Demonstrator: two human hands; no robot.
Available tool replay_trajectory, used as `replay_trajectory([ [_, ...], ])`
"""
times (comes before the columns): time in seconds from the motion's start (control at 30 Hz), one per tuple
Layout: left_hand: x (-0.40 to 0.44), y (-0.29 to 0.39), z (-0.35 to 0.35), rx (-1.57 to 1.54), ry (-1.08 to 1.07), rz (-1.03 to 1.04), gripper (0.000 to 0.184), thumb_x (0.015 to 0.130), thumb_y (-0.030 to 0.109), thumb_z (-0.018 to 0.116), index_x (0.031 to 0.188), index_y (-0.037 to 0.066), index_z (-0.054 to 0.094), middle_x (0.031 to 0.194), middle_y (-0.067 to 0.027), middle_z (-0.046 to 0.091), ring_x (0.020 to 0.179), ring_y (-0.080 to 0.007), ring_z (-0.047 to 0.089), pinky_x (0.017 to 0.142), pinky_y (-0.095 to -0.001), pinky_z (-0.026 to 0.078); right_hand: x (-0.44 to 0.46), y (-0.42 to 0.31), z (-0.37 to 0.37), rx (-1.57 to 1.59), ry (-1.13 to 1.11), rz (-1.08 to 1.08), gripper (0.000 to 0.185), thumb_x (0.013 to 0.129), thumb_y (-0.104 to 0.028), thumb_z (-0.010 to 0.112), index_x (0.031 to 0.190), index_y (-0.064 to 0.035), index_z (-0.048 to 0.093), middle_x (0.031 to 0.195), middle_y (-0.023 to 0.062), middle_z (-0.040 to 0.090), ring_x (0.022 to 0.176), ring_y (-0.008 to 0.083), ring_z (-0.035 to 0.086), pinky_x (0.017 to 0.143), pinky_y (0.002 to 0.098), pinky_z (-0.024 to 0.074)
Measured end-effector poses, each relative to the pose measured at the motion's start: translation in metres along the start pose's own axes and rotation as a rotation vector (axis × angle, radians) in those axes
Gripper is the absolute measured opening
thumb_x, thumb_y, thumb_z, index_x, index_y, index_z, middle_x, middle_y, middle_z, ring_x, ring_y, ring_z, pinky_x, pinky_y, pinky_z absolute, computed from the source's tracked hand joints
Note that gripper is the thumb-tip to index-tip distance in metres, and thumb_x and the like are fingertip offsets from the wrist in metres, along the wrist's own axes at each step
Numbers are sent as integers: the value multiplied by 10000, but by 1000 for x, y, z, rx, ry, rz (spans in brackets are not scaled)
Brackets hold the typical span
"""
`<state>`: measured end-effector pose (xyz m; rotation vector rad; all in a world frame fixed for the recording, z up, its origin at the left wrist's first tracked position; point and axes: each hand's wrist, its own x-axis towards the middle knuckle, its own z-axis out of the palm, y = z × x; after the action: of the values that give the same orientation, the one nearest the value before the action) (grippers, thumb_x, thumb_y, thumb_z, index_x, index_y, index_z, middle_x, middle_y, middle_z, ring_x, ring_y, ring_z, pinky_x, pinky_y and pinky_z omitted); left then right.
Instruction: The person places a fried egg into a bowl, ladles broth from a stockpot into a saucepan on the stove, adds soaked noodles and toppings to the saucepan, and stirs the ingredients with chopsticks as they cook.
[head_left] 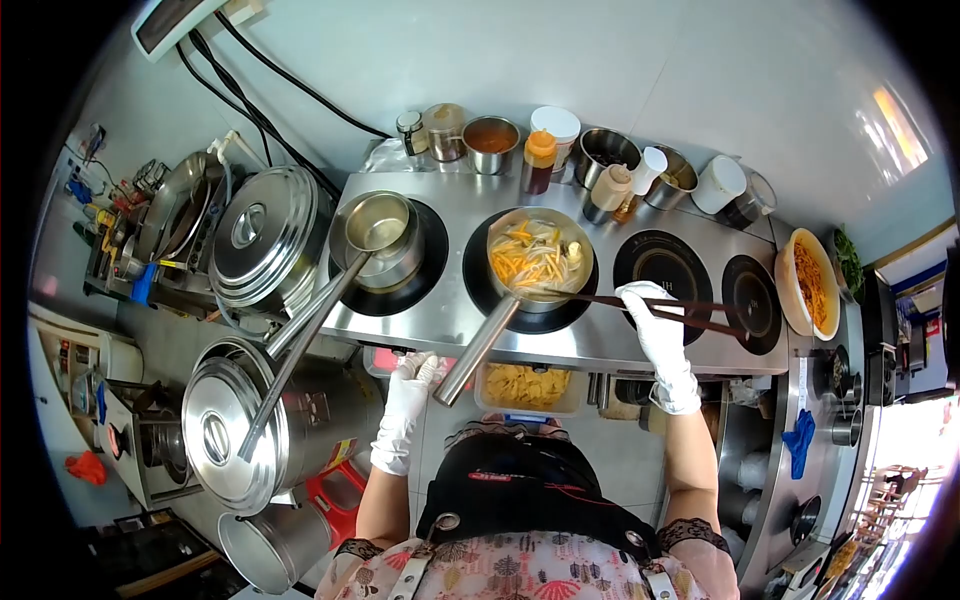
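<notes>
My right hand [655, 335], in a white glove, grips a pair of long dark chopsticks [600, 298]. Their tips reach into a saucepan [500, 232] on the middle burner. Inside it lie pale and orange strips of food [535, 255], with a small yellowish lump at the right side. The pan's metal handle [478, 350] points toward my body and sticks out past the counter edge. My left hand [408, 395], also gloved, is held just in front of that edge, left of the handle and apart from it. Its fingers look loosely bent, with nothing visible in them.
A long-handled ladle [378, 225] rests over a pot [390, 268] on the left burner. Bottles [540, 160] and tubs [490, 145] line the back. At right stands a bowl of orange shreds [812, 285]. Lidded stockpots [225, 425] stand left; a tray of yellow pieces [525, 388] is below.
</notes>
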<state>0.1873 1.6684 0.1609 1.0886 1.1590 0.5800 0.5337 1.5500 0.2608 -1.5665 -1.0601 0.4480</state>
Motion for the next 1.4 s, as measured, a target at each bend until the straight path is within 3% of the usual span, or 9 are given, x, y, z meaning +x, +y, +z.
replay_trajectory([
  [0.07,-2,-1,0,-48,-9,1,304,912,172,612,1102,-65,597,979,-68,637,852,-101,588,738,-217,484,7,1,12,31,-34,28,44,812,-12,648,841,21,651,852,91,661,802,178,628,746,282,494],
  [0.13,0,-7,-1,228,-70,171,291,906,154,616,1112,-51,607,982,-63,644,857,-88,582,749,-200,471,15,21,23,85,-50,58,52,810,-17,649,842,24,649,848,91,663,812,177,627,756,283,492],
  [0.37,-14,6,14,203,-233,17,309,893,133,630,1157,-25,602,814,38,561,659,-43,443,578,-191,386,31,19,33,27,69,21,64,803,-22,653,836,32,659,839,103,669,809,192,630,767,297,487],
  [0.63,-10,1,10,212,-229,2,299,891,132,625,1156,-5,612,860,26,580,681,-41,454,598,-183,389,12,14,12,70,130,-127,64,820,0,622,869,27,653,888,101,670,833,188,629,779,292,493],
  [0.83,-12,3,18,153,-186,6,291,890,147,630,1127,-21,626,800,41,584,674,-40,460,596,-187,390,0,14,11,-16,-84,-53,102,810,7,638,908,18,661,904,97,671,854,177,637,785,273,497],
  [0.9,-14,8,18,208,-197,-47,308,901,139,613,1165,-18,605,921,13,610,802,-57,525,718,-178,425,10,22,-2,73,-40,-63,96,815,3,636,907,19,660,896,91,671,845,180,638,778,279,498],
  [1.1,-22,-2,28,203,125,84,318,917,169,602,1144,-52,593,883,-33,638,750,-78,559,655,-199,453,34,19,-13,87,62,-145,110,824,-34,632,912,22,667,939,107,677,904,214,626,848,321,475],
  [1.17,-24,-3,29,108,203,96,327,923,153,590,1159,-73,575,997,-81,642,865,-103,574,779,-223,459,34,39,-6,67,28,-186,121,818,-22,644,929,25,659,943,102,668,890,186,630,835,290,489],
  [1.4,-37,-22,33,123,413,255,295,928,154,586,1120,-68,568,959,-77,637,838,-103,569,762,-222,460,32,41,-17,124,4,-179,99,816,-8,638,906,24,665,902,104,674,848,192,643,795,286,500],
])
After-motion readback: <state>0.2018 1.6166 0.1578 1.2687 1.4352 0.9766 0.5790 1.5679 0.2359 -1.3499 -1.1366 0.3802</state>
